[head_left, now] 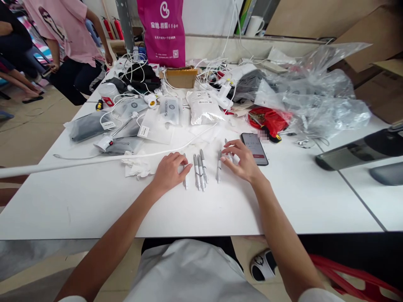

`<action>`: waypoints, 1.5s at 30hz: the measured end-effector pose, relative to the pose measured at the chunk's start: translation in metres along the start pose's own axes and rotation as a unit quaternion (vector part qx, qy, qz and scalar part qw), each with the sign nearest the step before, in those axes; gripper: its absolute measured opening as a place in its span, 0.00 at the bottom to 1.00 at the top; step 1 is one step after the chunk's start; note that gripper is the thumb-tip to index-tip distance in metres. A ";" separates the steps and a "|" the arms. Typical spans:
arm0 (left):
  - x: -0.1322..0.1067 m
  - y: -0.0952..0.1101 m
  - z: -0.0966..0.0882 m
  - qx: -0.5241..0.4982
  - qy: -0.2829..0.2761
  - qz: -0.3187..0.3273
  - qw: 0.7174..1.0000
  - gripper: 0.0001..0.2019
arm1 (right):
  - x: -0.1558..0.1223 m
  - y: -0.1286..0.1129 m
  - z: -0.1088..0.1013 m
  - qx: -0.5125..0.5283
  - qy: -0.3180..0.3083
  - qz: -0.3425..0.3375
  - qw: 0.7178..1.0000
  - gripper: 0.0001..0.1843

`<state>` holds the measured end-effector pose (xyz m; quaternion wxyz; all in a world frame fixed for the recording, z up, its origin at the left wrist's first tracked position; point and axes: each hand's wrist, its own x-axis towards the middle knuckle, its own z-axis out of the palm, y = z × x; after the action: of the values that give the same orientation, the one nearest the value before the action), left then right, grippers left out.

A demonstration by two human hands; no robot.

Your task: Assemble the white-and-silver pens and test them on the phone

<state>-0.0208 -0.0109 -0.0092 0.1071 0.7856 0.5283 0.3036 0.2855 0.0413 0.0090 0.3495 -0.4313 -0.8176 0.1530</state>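
Silver pens (200, 170): laid side by side between the hands, on a white table (283, 205)
Left hand (170, 172): held open, nothing gripped, set against the nearest pen
Right hand (242, 161): held open, nothing gripped, a smartphone (254, 149) lying just beside it
Crumpled tissue (137, 167): placed just beside the left hand

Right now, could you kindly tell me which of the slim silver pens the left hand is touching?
The leftmost pen, its upper end under the fingers of the left hand; the three bunched pens beside it lie clear of that hand.
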 end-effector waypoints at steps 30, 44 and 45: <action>0.012 0.011 -0.016 -0.616 -0.018 -0.284 0.735 0.14 | -0.003 -0.009 0.017 -0.003 -0.125 -0.020 0.992 0.10; 0.010 0.017 -0.011 -0.634 -0.024 -0.250 0.731 0.16 | -0.007 -0.039 0.022 0.069 -0.102 -0.074 0.990 0.21; 0.010 0.018 -0.010 -0.636 -0.022 -0.247 0.731 0.16 | -0.007 -0.043 0.025 0.085 -0.115 -0.081 0.986 0.22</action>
<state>-0.0103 -0.0114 0.0107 0.6647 0.3821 0.3842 0.5144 0.2452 0.0117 0.0121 0.3000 -0.3115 -0.8687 0.2415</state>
